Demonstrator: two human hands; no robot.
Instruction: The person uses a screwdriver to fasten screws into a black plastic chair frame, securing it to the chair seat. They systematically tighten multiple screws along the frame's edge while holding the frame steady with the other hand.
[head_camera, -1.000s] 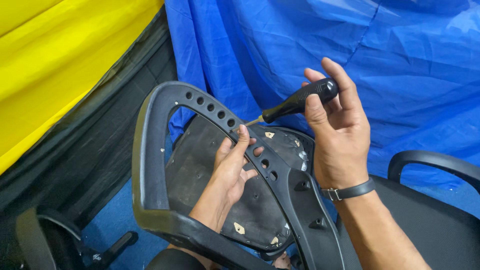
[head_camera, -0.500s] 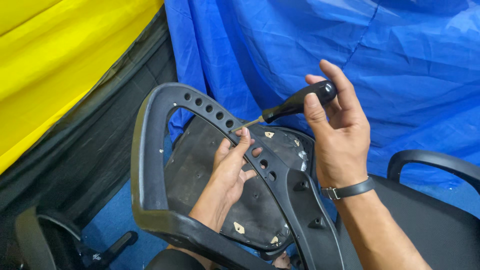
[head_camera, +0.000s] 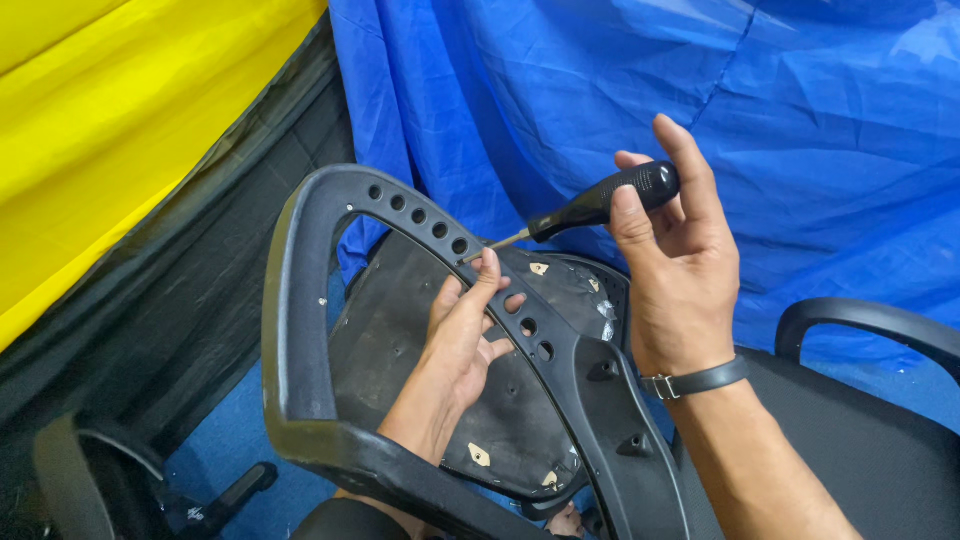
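My right hand (head_camera: 676, 262) grips the black handle of a screwdriver (head_camera: 600, 205), whose metal tip meets the black plastic chair frame (head_camera: 300, 330) near its row of round holes. My left hand (head_camera: 462, 335) reaches up through the frame's opening, its fingertips resting by the screwdriver tip on the perforated bar. Behind the frame lies the dark underside of a chair seat (head_camera: 400, 350). A black strap circles my right wrist.
A blue tarp (head_camera: 640, 90) hangs behind, yellow fabric (head_camera: 110, 130) at the upper left. A black armrest (head_camera: 870, 325) and a dark fabric seat (head_camera: 860, 440) sit at the right. A chair base with casters (head_camera: 190, 500) lies at the lower left.
The screwdriver handle has turned slightly in my right hand. My left hand and the frame have hardly moved.
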